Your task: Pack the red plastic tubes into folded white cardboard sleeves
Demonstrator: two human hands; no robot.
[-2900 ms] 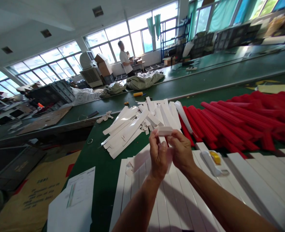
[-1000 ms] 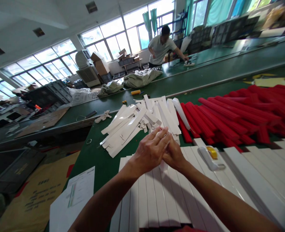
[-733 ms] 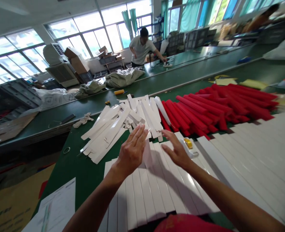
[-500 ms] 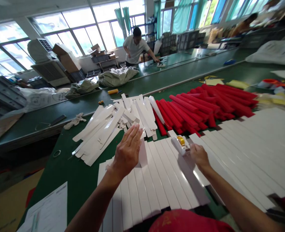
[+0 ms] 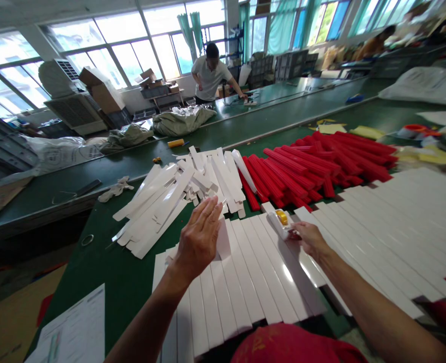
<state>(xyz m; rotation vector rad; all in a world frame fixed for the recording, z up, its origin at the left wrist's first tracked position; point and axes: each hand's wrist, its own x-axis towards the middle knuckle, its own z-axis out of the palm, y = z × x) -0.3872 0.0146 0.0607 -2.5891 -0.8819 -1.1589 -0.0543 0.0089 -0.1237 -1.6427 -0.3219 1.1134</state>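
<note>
A white tape dispenser [image 5: 276,225] with a yellow-centred roll [image 5: 282,217] rests on the far end of a row of long, narrow white boxes [image 5: 249,267]. My right hand [image 5: 309,239] is at the dispenser's near right end, thumb and fingers closed in a pinch where the tape comes off; the strip itself is too fine to see clearly. My left hand [image 5: 200,237] is held with fingers straight and together over the left part of the row. It is beside a raised white flap or box end [image 5: 223,241]; its palm side is hidden.
Loose white card strips [image 5: 162,212] lie piled beyond my left hand. Red ribbed tubes [image 5: 302,171] are heaped behind the boxes. More white boxes [image 5: 389,227] spread rightward. A printed sheet [image 5: 71,327] lies at lower left. Another person [image 5: 210,75] stands at the far bench.
My right hand has shifted slightly left and its fingers have closed at the dispenser's end. My left hand keeps its pose. The view has moved a little.
</note>
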